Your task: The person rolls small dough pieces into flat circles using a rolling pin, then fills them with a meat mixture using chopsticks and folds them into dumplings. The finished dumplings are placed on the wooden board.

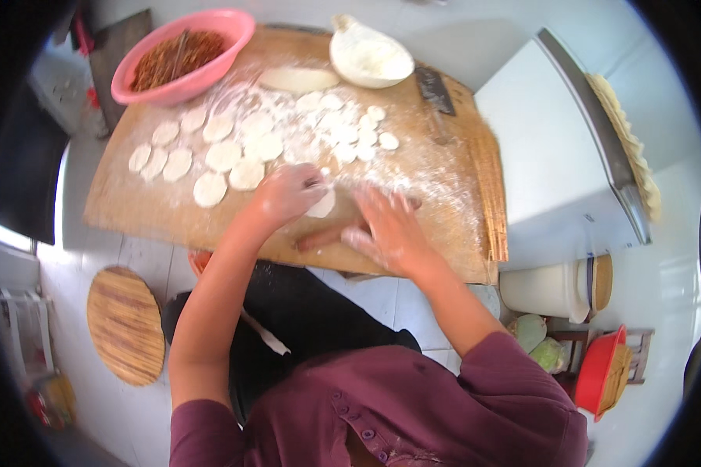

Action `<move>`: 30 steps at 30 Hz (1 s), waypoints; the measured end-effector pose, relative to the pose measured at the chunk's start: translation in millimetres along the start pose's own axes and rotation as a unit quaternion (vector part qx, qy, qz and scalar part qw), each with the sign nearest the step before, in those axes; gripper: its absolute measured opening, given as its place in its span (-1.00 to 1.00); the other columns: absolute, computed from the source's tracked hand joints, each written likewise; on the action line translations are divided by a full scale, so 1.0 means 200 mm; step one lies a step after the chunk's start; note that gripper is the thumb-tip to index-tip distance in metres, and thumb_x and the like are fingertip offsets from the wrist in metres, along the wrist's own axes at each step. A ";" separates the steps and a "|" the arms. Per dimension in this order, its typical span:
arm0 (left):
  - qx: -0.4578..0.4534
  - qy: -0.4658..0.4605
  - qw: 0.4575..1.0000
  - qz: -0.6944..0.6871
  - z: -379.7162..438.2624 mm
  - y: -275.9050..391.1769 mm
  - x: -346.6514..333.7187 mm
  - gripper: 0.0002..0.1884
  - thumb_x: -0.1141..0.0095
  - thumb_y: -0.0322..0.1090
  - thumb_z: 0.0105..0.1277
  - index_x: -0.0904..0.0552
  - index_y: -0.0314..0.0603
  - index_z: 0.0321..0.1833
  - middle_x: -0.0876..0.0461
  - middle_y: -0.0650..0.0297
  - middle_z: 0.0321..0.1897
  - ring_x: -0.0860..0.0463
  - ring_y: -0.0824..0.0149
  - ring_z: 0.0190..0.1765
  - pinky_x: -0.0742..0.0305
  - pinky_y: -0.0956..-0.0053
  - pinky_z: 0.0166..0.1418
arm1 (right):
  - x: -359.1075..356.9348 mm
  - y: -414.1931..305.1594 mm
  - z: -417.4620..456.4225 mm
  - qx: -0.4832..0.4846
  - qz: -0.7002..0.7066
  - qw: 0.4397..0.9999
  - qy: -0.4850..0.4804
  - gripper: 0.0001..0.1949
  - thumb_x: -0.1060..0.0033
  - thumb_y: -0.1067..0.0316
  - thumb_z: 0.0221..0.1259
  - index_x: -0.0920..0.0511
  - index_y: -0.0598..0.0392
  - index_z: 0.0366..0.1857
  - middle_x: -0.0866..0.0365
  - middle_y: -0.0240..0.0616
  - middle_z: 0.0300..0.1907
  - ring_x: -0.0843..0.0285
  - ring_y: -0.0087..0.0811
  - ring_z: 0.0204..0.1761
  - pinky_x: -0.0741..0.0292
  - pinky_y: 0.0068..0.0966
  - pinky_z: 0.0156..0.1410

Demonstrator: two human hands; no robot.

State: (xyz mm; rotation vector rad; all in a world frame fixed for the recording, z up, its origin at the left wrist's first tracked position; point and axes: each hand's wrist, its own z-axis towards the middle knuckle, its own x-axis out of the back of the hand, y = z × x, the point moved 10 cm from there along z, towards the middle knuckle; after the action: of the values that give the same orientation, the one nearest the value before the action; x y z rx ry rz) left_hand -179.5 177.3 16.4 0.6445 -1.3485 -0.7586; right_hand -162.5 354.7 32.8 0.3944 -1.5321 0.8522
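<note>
My left hand (292, 190), dusted with flour, has its fingers curled at the edge of a small dough disc (322, 204), partly covered by that hand. Lying across a wooden rolling pin (324, 236) is my right hand (388, 225), palm down with the fingers stretched out. The pin slants on the board just right of the disc, its middle hidden under the palm. Several flat dough rounds (223, 156) are spread to the left on the floury wooden board (152, 207). Smaller dough pieces (366, 137) sit in a cluster beyond my hands.
A pink basin (236, 46) of brown filling with a utensil stands at the back left. Behind the dough are a long dough piece (298, 80) and a white bowl (380, 76) of flour. A dark cleaver-like blade (435, 90) lies back right, by a white appliance (537, 146).
</note>
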 end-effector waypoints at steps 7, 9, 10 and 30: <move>0.138 0.111 0.782 -0.597 -0.16 -0.01 0.17 -0.78 -0.14 -0.39 0.51 -0.60 -0.25 0.14 -0.66 0.15 0.06 -0.70 0.23 0.13 -0.69 0.38 0.03 | 0.19 0.37 -0.29 -0.107 0.060 0.991 0.053 -0.68 -0.36 0.04 0.30 -0.66 0.03 -0.05 -0.59 -0.03 0.24 -0.52 0.01 0.26 -0.45 -0.03 0.33; 0.122 0.142 0.738 -0.649 -0.24 -0.03 0.24 -0.72 -0.14 -0.45 0.50 -0.54 -0.29 0.22 -0.64 0.10 0.16 -0.69 0.22 0.21 -0.70 0.39 0.06 | 0.29 0.52 -0.28 -0.225 0.104 0.965 0.086 -0.68 -0.36 0.06 0.30 -0.66 0.09 -0.11 -0.64 0.00 0.13 -0.60 0.02 0.13 -0.53 -0.08 0.19; 0.110 0.134 0.727 -0.665 -0.29 -0.05 0.28 -0.67 -0.15 -0.47 0.48 -0.51 -0.30 0.26 -0.64 0.09 0.18 -0.68 0.21 0.24 -0.70 0.39 0.07 | 0.33 0.61 -0.28 -0.259 0.142 0.947 0.123 -0.65 -0.33 0.09 0.34 -0.62 0.12 0.02 -0.64 0.09 0.07 -0.63 0.07 0.10 -0.53 -0.09 0.19; 0.105 0.353 0.572 -0.733 -0.99 -0.53 0.84 -0.59 0.04 -0.49 0.53 -0.35 -0.45 0.38 -0.55 -0.05 0.32 -0.62 0.03 0.35 -0.71 0.26 0.20 | 0.50 0.71 0.30 -0.132 -0.098 0.939 0.302 -0.53 -0.43 0.33 0.16 -0.57 0.04 0.20 -0.68 -0.17 0.04 -0.62 -0.16 0.11 -0.55 -0.19 0.24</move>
State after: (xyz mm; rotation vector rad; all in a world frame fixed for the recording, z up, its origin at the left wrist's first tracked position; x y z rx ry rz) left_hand 15.9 -24.5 11.3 2.0813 0.1811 -1.3657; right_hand -319.9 430.8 91.5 0.0680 -0.9925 0.5304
